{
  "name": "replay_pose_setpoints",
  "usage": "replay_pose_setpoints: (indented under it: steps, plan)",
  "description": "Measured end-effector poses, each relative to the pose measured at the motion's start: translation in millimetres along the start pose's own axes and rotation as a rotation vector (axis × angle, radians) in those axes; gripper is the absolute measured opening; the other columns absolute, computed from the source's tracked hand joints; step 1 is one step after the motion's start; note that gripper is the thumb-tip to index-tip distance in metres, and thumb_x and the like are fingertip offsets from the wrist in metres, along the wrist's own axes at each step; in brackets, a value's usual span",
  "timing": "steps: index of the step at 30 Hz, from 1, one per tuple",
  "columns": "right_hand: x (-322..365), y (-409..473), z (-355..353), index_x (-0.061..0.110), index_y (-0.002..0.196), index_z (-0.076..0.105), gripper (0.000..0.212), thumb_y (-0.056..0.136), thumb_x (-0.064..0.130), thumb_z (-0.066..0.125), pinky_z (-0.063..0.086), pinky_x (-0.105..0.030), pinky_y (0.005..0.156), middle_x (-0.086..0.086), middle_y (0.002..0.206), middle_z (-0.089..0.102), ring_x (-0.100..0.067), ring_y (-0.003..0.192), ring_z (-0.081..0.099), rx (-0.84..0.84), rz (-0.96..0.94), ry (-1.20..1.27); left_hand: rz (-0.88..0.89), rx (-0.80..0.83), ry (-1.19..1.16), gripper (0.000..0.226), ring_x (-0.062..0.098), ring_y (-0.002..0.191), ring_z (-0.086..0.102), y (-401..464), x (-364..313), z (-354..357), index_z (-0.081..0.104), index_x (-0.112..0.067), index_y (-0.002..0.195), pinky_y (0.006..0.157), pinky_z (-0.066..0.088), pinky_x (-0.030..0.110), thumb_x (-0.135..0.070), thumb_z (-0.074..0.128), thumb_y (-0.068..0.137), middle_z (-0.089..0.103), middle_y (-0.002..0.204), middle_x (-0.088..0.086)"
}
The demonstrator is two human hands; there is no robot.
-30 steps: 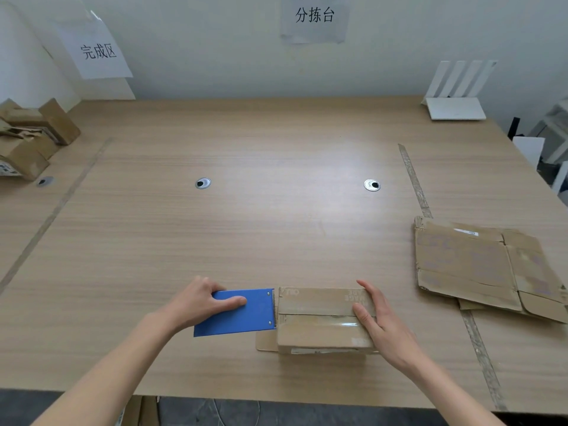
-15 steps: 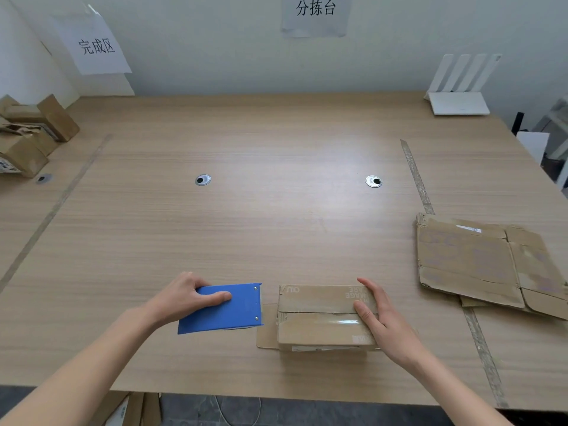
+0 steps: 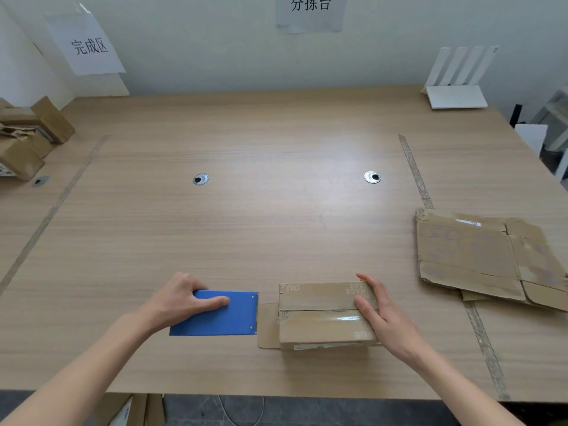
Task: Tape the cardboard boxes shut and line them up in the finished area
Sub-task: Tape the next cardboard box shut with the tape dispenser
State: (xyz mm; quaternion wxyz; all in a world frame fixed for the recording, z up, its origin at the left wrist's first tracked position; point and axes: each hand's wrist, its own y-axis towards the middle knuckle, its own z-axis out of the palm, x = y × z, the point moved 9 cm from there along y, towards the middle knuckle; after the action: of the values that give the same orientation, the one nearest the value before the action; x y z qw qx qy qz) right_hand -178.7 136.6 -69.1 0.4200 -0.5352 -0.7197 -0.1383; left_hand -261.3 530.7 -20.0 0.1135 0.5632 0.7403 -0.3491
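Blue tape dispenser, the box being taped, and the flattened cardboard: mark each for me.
blue tape dispenser (image 3: 221,318), head view, on its flat blue top face.
box (image 3: 319,325), head view, on the taped top flap.
flattened cardboard (image 3: 464,250), head view, on its large left panel.

Both forearms enter from the lower edge of the view, bare, angled inward and forward. The left hand (image 3: 181,298) lies knuckles up, its fingers curled over the far edge of a blue tape dispenser (image 3: 219,315) and the thumb stretched flat across the dispenser's top face, gripping it. The right hand (image 3: 382,315) is turned palm inward with fingers straight and held together, pressed against the right end of a cardboard box (image 3: 322,315), thumb laid on the box's top. The two hands are well apart, at about the same level.
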Motion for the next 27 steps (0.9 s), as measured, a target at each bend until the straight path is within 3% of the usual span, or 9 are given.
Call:
replay_pose_setpoints:
  steps: [8, 13, 17, 23, 27]
  plan:
    - [-1, 1, 1, 0.062, 0.142, 0.023, 0.051, 0.094, 0.07, 0.036, 0.041, -0.043, 0.111, 0.03, 0.152, 0.033, 0.0, 0.139, 0.037, -0.009, 0.003, -0.017, 0.032, -0.148, 0.375, 0.074, 0.015, 0.046, 0.026, 20, -37, 28, 0.031, -0.016, 0.052, 0.048, 0.02, 0.029, -0.088, 0.045, 0.06, 0.032, 0.048, -0.003]
    - [3, 0, 0, 0.059, 0.142, 0.025, 0.05, 0.095, 0.073, 0.034, 0.042, -0.043, 0.11, 0.028, 0.15, 0.035, -0.002, 0.138, 0.039, -0.016, 0.001, -0.001, 0.028, -0.214, 0.494, 0.072, 0.018, 0.048, 0.026, 20, -58, 15, 0.028, -0.016, 0.053, 0.047, 0.02, 0.031, -0.08, 0.056, 0.071, 0.028, 0.05, -0.001]
    - [5, -3, 0, 0.058, 0.142, 0.026, 0.058, 0.089, 0.08, 0.032, 0.042, -0.044, 0.109, 0.025, 0.149, 0.037, -0.003, 0.136, 0.041, -0.019, 0.003, 0.01, 0.01, -0.206, 0.705, 0.067, 0.022, 0.054, 0.041, 21, -74, 24, 0.034, -0.015, 0.052, 0.049, 0.026, 0.03, -0.074, 0.055, 0.077, 0.038, 0.052, 0.0]
    - [8, -4, 2, 0.057, 0.142, 0.027, 0.056, 0.091, 0.078, 0.034, 0.043, -0.043, 0.108, 0.024, 0.147, 0.04, -0.003, 0.132, 0.045, -0.015, -0.001, 0.006, -0.109, -0.278, 0.626, 0.068, 0.021, 0.051, 0.039, 10, -30, 23, 0.033, -0.015, 0.052, 0.047, 0.024, 0.028, -0.076, 0.052, 0.078, 0.037, 0.052, -0.001]
    - [6, -6, 2, 0.058, 0.143, 0.027, 0.066, 0.083, 0.085, 0.032, 0.043, -0.045, 0.109, 0.025, 0.147, 0.041, -0.002, 0.13, 0.047, -0.026, 0.007, 0.021, -0.16, -0.335, 0.407, 0.07, 0.02, 0.046, 0.038, 7, 7, 4, 0.035, -0.015, 0.052, 0.048, 0.024, 0.03, -0.078, 0.053, 0.076, 0.04, 0.048, 0.0]
